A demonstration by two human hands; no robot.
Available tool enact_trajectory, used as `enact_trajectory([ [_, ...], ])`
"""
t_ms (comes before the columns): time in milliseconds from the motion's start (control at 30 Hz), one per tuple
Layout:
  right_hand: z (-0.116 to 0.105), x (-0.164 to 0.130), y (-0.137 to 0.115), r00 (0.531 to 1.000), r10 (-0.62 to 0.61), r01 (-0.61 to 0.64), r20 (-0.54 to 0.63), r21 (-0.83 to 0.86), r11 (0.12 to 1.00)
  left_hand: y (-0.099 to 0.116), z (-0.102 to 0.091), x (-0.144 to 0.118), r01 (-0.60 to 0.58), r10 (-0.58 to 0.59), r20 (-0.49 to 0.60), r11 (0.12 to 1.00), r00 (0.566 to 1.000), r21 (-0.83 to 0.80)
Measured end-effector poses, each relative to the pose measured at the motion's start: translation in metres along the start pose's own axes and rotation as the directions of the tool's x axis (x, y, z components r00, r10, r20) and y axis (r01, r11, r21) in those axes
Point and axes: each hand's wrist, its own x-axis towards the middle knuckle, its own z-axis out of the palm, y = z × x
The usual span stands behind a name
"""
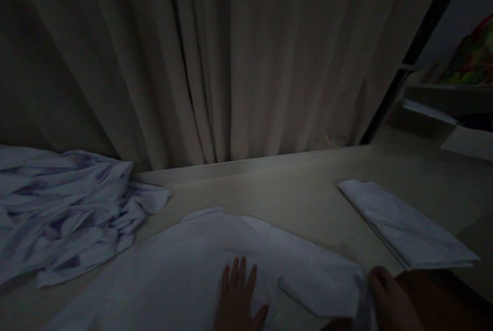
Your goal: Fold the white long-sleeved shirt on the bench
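Pressing flat with fingers spread, the left hand [239, 297] steadies a white shirt [200, 259] while the right hand [389, 295] pinches its sleeve [327, 290].

Pale lilac shirt [200, 259], beige curtain [239, 64]

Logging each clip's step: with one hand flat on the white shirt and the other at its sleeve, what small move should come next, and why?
Probably the right hand folds the sleeve inward across the shirt, since the left hand already pins the cloth flat and a folded one lies beside it.
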Motion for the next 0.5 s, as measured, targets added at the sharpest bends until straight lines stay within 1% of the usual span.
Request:
enact_trajectory([
  [33,-0.013,0.017,-0.014,0.999,-0.015,0.013,-0.04,-0.033,0.999,0.003,-0.003,0.003,0.03,-0.027,0.059,0.999,0.998,-0.043],
  [100,-0.039,0.054,-0.051,0.987,-0.073,0.055,-0.141,-0.133,0.99,0.01,-0.01,0.011,0.098,-0.076,0.182,0.988,0.98,-0.117],
  [133,-0.051,0.074,-0.073,0.984,-0.121,0.092,-0.131,-0.212,0.973,0.013,-0.014,0.016,0.131,-0.096,0.233,0.981,0.968,-0.142],
  [167,-0.062,0.094,-0.097,0.977,-0.195,0.159,-0.092,-0.304,0.94,0.017,-0.016,0.021,0.16,-0.114,0.271,0.975,0.956,-0.155],
  [233,-0.081,0.133,-0.146,0.95,-0.31,0.278,-0.042,-0.337,0.9,0.024,-0.017,0.031,0.203,-0.15,0.304,0.968,0.941,-0.15],
  [300,-0.096,0.168,-0.192,0.912,-0.409,0.381,-0.006,-0.356,0.854,0.031,-0.012,0.04,0.218,-0.175,0.287,0.968,0.942,-0.124],
  [333,-0.102,0.181,-0.212,0.899,-0.437,0.4,-0.02,-0.371,0.838,0.033,-0.008,0.044,0.218,-0.183,0.263,0.97,0.947,-0.108],
  [400,-0.106,0.196,-0.241,0.877,-0.473,0.408,-0.08,-0.397,0.823,0.037,-0.001,0.049,0.22,-0.2,0.206,0.972,0.958,-0.081],
  [433,-0.104,0.194,-0.249,0.866,-0.486,0.404,-0.116,-0.41,0.818,0.038,0.002,0.052,0.226,-0.211,0.176,0.971,0.961,-0.072],
  [467,-0.097,0.185,-0.251,0.853,-0.503,0.412,-0.141,-0.41,0.813,0.038,0.004,0.054,0.223,-0.211,0.152,0.972,0.966,-0.07],
  [500,-0.085,0.167,-0.248,0.842,-0.517,0.429,-0.15,-0.394,0.813,0.036,0.005,0.055,0.205,-0.194,0.134,0.976,0.972,-0.075],
])
